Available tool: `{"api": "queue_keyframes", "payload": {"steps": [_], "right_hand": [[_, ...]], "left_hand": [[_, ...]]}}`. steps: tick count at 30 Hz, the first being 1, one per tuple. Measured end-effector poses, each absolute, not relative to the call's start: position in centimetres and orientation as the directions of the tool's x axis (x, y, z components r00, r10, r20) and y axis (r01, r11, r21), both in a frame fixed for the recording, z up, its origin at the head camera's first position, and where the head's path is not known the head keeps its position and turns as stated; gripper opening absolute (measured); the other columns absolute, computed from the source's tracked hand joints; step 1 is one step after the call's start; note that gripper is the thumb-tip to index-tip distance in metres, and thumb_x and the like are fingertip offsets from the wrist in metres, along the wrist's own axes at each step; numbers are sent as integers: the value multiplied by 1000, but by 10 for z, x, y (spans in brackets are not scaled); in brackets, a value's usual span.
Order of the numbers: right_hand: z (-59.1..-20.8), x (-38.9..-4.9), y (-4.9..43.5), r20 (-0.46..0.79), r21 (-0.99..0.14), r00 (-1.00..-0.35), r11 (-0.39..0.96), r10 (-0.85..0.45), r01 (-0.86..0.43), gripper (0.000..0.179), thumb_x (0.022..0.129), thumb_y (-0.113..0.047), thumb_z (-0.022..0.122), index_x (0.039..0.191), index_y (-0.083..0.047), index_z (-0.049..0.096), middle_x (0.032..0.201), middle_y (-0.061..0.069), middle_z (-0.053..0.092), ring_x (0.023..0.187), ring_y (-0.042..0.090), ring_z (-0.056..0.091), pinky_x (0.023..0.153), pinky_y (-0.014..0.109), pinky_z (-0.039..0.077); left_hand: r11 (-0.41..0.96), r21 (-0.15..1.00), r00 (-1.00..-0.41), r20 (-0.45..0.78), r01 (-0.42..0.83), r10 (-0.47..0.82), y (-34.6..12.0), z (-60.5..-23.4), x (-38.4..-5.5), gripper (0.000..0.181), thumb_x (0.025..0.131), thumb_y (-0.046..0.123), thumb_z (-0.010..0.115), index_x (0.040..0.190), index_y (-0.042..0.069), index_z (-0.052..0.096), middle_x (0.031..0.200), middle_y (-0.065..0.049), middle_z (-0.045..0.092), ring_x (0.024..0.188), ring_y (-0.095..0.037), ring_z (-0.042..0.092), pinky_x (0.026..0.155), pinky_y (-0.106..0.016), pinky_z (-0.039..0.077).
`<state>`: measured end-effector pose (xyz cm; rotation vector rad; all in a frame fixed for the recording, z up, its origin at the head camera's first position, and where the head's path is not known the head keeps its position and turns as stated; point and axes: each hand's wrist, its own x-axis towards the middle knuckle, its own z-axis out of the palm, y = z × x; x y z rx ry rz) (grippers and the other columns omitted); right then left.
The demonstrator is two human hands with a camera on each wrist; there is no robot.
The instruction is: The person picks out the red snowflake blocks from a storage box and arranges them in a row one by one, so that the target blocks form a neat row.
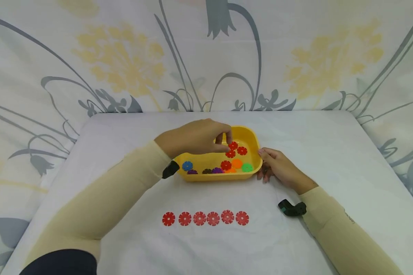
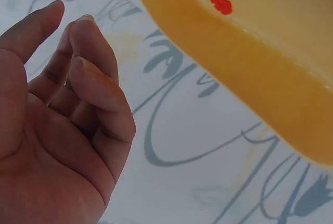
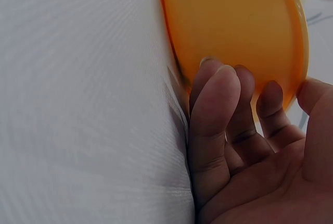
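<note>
My left hand (image 1: 201, 136) hovers over the yellow plastic tray (image 1: 206, 177), its fingers loosely bent above some red notched plastic discs (image 1: 242, 151). The left wrist view shows the thumb apart from the loosely curled fingers (image 2: 101, 91) and nothing in that hand. My right hand (image 1: 278, 168) grips the tray's right end, thumb on the rim and the other fingers against the outer wall, as the right wrist view shows. Also in the tray lie a blue disc (image 1: 187, 165), a green disc (image 1: 247, 167), an orange disc (image 1: 237, 164) and purple ones. My left hand hides part of the tray.
Several red notched discs (image 1: 199, 218) lie in a row on the white tablecloth (image 1: 130, 244), nearer to me than the tray. Behind the table hangs a flower-patterned cloth (image 1: 206, 57). Black wrist devices (image 1: 291, 208) sit by both sleeves.
</note>
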<state>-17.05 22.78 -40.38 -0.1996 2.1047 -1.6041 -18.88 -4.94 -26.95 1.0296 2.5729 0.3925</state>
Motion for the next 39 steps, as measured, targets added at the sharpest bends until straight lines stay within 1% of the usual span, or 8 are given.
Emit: {"api": "queue_keyframes", "payload": {"steps": [3, 7, 10, 12, 19, 25, 33, 39], "right_hand": [[-407, -169, 227, -289, -937, -868, 305, -405, 170, 48, 108, -43, 37, 121, 2, 49, 79, 8, 66, 65, 19, 62, 60, 28, 57], [-409, -169, 224, -278, -942, -863, 297, -421, 159, 48, 108, -44, 36, 118, 2, 49, 79, 9, 65, 65, 19, 61, 59, 28, 56], [-408, -170, 223, -264, -946, -863, 289, -431, 146, 48, 108, -43, 36, 116, 3, 49, 79, 10, 65, 65, 19, 62, 59, 28, 56], [-408, -171, 223, -262, -947, -863, 285, -432, 145, 47, 108, -43, 37, 115, 3, 49, 80, 10, 65, 66, 20, 62, 59, 29, 56], [-405, -169, 226, -273, -942, -868, 298, -414, 154, 48, 108, -43, 37, 118, 2, 49, 80, 11, 66, 67, 20, 63, 60, 28, 57], [-403, -167, 229, -268, -942, -874, 301, -405, 149, 48, 108, -42, 37, 120, 3, 49, 79, 11, 66, 65, 20, 62, 60, 29, 57], [-404, -169, 229, -269, -940, -874, 310, -406, 145, 48, 108, -44, 37, 116, 2, 49, 80, 12, 65, 67, 21, 62, 60, 28, 57], [-403, -170, 228, -273, -939, -874, 310, -402, 151, 48, 108, -43, 37, 117, 3, 49, 79, 12, 66, 66, 21, 62, 60, 28, 57]], "left_hand": [[711, 375, -663, -270, 595, 698, -34, -278, -205, 21, 96, 36, 67, 111, 22, 62, 92, 0, 68, 74, -17, 62, 68, -26, 51], [753, 401, -651, -385, 521, 655, -27, -294, -216, 21, 95, 33, 69, 109, 20, 61, 99, -8, 70, 80, -27, 69, 70, -28, 52], [782, 402, -644, -445, 477, 622, -25, -304, -221, 19, 93, 32, 71, 104, 19, 61, 97, -6, 68, 80, -28, 68, 70, -27, 51], [792, 404, -638, -472, 457, 609, -24, -309, -224, 20, 92, 30, 73, 101, 18, 61, 95, -5, 65, 76, -25, 65, 68, -26, 50], [800, 396, -610, -518, 451, 600, -18, -321, -226, 23, 90, 30, 76, 101, 14, 63, 94, 0, 65, 66, -15, 58, 65, -22, 49], [821, 412, -605, -556, 395, 570, -13, -325, -225, 26, 89, 31, 77, 103, 16, 61, 96, 0, 62, 66, -15, 53, 62, -22, 45], [837, 365, -601, -584, 407, 547, -10, -326, -226, 33, 87, 34, 78, 107, 15, 62, 95, -1, 57, 70, -15, 53, 64, -23, 44], [835, 336, -597, -586, 436, 548, -10, -331, -226, 31, 86, 33, 79, 104, 16, 60, 92, 0, 57, 76, -16, 55, 68, -24, 45]]}}
